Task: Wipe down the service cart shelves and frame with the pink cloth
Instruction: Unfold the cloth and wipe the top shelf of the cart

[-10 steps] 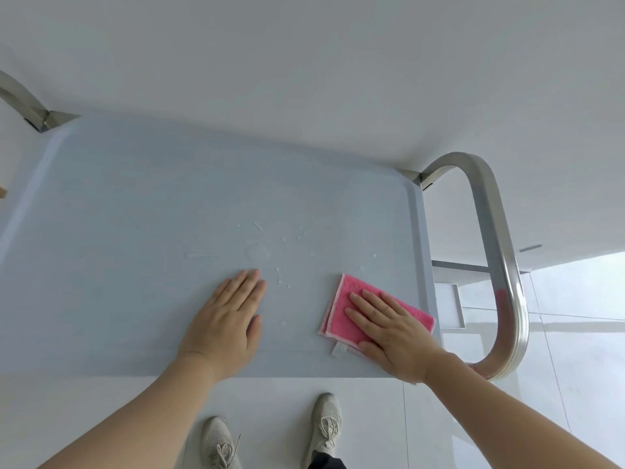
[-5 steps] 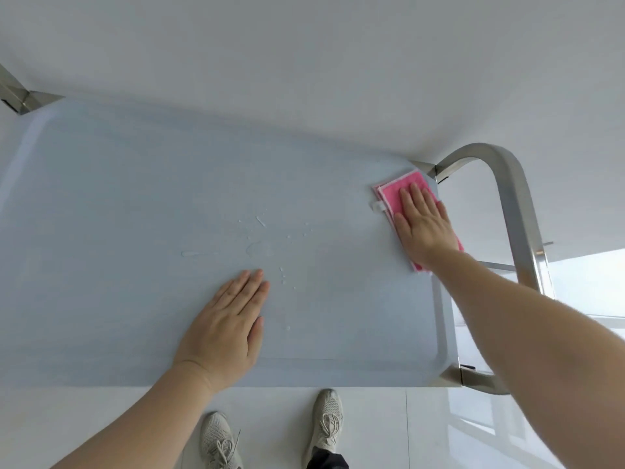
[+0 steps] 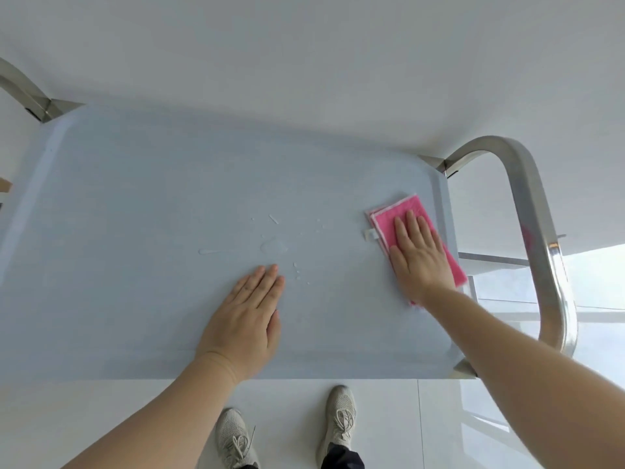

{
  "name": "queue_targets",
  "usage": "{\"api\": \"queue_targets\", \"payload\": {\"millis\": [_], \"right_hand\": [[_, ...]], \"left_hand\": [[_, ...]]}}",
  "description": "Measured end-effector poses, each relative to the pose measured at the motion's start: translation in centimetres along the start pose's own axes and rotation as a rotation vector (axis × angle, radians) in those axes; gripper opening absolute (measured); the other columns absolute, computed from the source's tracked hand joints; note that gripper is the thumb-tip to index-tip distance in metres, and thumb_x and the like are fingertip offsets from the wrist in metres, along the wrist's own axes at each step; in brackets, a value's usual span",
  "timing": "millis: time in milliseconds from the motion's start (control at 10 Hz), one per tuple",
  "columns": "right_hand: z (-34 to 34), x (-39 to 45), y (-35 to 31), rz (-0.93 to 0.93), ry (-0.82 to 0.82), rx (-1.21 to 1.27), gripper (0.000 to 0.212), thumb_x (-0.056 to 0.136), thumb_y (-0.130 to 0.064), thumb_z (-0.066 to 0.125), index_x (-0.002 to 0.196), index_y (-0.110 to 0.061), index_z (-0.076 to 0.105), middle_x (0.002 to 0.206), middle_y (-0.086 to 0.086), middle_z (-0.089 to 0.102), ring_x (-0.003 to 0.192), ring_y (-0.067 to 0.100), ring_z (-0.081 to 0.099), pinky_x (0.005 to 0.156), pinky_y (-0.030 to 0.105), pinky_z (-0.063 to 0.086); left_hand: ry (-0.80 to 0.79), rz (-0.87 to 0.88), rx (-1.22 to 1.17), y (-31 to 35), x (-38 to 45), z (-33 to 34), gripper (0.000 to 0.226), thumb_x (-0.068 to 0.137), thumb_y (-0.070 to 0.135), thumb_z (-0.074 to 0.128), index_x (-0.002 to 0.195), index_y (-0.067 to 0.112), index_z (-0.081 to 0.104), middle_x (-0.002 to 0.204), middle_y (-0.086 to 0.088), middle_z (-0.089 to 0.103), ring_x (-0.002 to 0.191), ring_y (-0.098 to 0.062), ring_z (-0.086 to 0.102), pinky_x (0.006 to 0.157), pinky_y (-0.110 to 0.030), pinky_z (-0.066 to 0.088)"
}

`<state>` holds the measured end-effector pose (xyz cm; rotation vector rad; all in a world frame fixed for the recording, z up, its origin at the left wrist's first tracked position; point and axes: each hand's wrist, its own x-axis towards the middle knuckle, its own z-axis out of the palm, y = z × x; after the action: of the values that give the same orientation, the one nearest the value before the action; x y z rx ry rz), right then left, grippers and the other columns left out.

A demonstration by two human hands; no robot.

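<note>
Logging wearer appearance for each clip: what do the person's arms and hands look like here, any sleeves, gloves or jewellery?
Both forearms are bare as far as the frame shows, with no sleeves in view. The left hand and right hand wear no gloves, and no rings, watch or wristband are visible. Fingernails look short and unpainted. No markings show on either arm.

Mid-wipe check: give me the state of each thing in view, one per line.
Cloth: folded, flat on the shelf near its right edge, under the right hand.
Right hand: flat, fingers straight, pressing the cloth.
Left hand: flat on the shelf, holding nothing.
Shelf: partly wet, not yet wiped at its middle.
Droplets: sitting beyond the left hand's fingertips.
Handle: untouched by either hand.
</note>
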<state>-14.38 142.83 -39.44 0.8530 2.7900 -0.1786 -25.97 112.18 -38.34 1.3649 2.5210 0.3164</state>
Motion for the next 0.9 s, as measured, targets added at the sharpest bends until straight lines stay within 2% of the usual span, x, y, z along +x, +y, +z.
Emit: {"api": "queue_targets", "payload": {"millis": [200,400,500,700,900], "right_hand": [[2.1,-10.3,-4.2,-0.083,-0.048,0.031,0.061,0.094,-0.049,0.014,0.149,-0.023,0.003,0.158,0.002,0.002,0.145,0.019,-0.007,0.118,0.037,-0.003],[2.5,-14.8,-5.9,-0.341,-0.120,-0.068,0.056,0.100,-0.044,0.017,0.151,-0.021,0.012,0.159,0.005,0.010,0.147,0.024,-0.001,0.116,0.042,0.003],[2.1,-13.6,-5.0,-0.417,-0.152,-0.100,0.057,0.100,-0.047,0.016,0.151,-0.027,0.003,0.159,0.003,0.005,0.146,0.025,-0.001,0.115,0.043,0.004],[1.6,-10.1,-4.0,-0.473,-0.156,-0.138,0.056,0.099,-0.050,0.014,0.150,-0.032,0.001,0.158,0.000,0.008,0.146,0.025,0.005,0.115,0.043,0.005],[1.0,-5.2,-3.0,-0.449,-0.106,-0.143,0.054,0.097,-0.052,0.005,0.147,-0.037,-0.009,0.157,-0.006,-0.003,0.146,0.018,-0.006,0.117,0.038,-0.006]], "left_hand": [[-0.017,-0.007,-0.024,0.0,-0.1,-0.2,0.054,0.088,0.024,0.030,0.131,-0.001,0.051,0.141,-0.017,0.045,0.132,-0.032,0.041,0.110,-0.039,0.023],[-0.029,-0.010,-0.025,0.0,-0.1,-0.3,0.055,0.088,0.025,0.029,0.132,0.000,0.050,0.142,-0.015,0.044,0.133,-0.030,0.039,0.111,-0.037,0.021],[-0.030,-0.008,-0.032,0.0,-0.1,-0.4,0.054,0.087,0.025,0.030,0.130,0.000,0.051,0.141,-0.016,0.045,0.132,-0.031,0.041,0.110,-0.037,0.021],[-0.014,-0.006,-0.039,0.1,0.0,-0.5,0.054,0.088,0.024,0.030,0.130,-0.001,0.051,0.141,-0.016,0.046,0.132,-0.031,0.041,0.110,-0.036,0.021],[0.004,-0.006,-0.023,0.1,-0.1,-0.3,0.052,0.088,0.023,0.032,0.130,0.000,0.052,0.140,-0.015,0.046,0.131,-0.031,0.042,0.110,-0.036,0.022]]}}
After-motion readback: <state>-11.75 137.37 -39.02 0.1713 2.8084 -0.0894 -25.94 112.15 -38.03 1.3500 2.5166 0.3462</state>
